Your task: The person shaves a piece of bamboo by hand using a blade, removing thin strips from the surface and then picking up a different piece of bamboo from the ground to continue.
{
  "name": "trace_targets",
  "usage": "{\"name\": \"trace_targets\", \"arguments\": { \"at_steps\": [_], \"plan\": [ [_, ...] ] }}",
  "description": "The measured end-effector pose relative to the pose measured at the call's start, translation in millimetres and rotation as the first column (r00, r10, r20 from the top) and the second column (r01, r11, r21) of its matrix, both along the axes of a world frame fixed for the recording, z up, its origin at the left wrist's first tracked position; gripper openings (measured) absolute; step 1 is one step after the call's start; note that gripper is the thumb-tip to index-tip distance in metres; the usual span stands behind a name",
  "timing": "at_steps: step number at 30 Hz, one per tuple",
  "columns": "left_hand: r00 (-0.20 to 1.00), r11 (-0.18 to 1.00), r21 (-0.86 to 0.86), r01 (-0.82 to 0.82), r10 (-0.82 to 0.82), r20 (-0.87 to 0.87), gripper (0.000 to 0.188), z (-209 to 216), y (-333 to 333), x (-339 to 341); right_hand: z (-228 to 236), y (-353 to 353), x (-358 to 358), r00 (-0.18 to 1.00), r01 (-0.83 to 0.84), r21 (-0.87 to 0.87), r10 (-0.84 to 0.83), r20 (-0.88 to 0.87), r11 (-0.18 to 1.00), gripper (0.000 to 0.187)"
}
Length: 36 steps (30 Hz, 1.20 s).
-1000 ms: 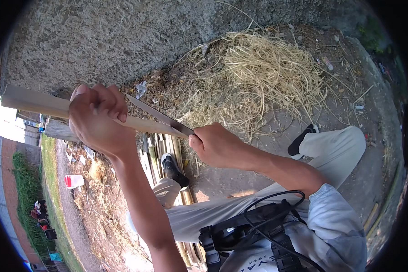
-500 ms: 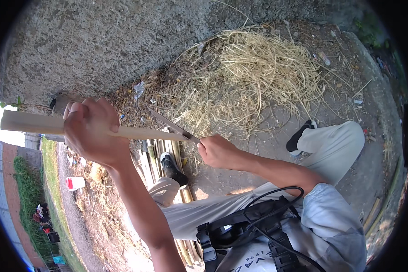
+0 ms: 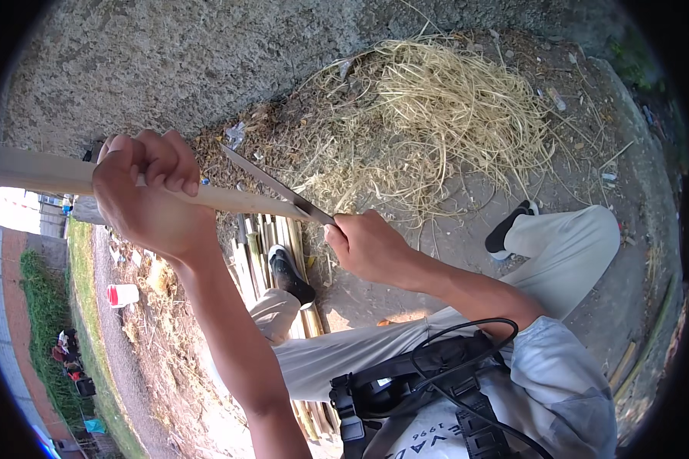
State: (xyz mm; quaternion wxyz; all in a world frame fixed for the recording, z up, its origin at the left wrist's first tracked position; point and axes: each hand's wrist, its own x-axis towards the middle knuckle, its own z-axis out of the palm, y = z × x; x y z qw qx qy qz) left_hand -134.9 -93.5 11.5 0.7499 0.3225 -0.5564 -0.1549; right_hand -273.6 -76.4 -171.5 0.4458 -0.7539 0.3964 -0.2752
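Note:
My left hand [image 3: 149,199] is wrapped round a long pale strip of wood or bamboo [image 3: 241,200], its wide end [image 3: 34,170] sticking out to the left. In my right hand [image 3: 369,249] is a knife, its handle hidden in the closed fingers. The long narrow knife blade [image 3: 264,179] points up and left. It crosses the strip close to the thin right end, seemingly touching it. Both hands are held in front of me above the ground.
A heap of thin pale shavings [image 3: 467,103] lies on the ground by a rough grey wall [image 3: 168,69]. Several bamboo lengths [image 3: 253,249] lie under my shoe [image 3: 287,274]. A red-and-white bucket [image 3: 122,295] stands at the left. A black cable [image 3: 417,348] hangs across my chest.
My left hand and the strip have shifted slightly up and left. The knife and right hand have also moved a little up and left, with the blade still across the strip.

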Motion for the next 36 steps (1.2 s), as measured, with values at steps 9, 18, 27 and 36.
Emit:
{"name": "trace_targets", "arguments": {
  "at_steps": [9,18,27,36],
  "plan": [
    [0.995,0.993,0.057,-0.100,0.101,-0.015,0.032,-1,2,6,-59,-7,-1,1.000,0.025,-0.022,-0.025,-0.017,0.999,0.025],
    [0.997,0.996,0.029,-0.079,0.078,0.013,0.028,-2,5,13,-128,4,-3,0.995,0.053,-0.006,-0.053,-0.083,0.999,0.024],
    [0.968,0.968,0.026,-0.250,0.250,0.019,0.032,5,9,0,-131,20,-3,0.995,0.095,-0.050,-0.096,-0.022,0.994,0.027],
    [0.929,0.929,0.046,-0.367,0.369,-0.025,0.030,6,8,23,-88,24,10,0.998,0.061,-0.061,-0.059,0.033,0.996,0.026]
  ]
}}
